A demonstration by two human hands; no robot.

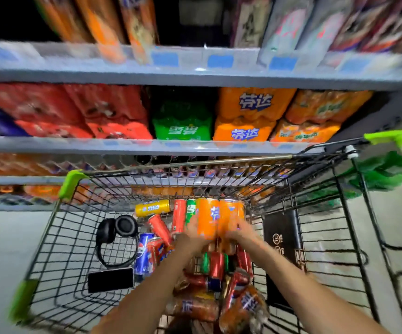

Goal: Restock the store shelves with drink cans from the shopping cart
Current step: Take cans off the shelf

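Both hands (195,233) (237,231) in cart (50,237), fingers curled round orange pack (215,216), cans' long axes pointing toward shelves (195,75).

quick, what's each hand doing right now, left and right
Left hand: gripping the orange cans in the cart.
Right hand: gripping the same cans from the other side.

Wire shopping cart (50,237) holds loose drink cans (216,263), headphones (118,229), a phone (110,279).

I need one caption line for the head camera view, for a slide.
Both hands, left and right, grip orange cans inside the shopping cart.
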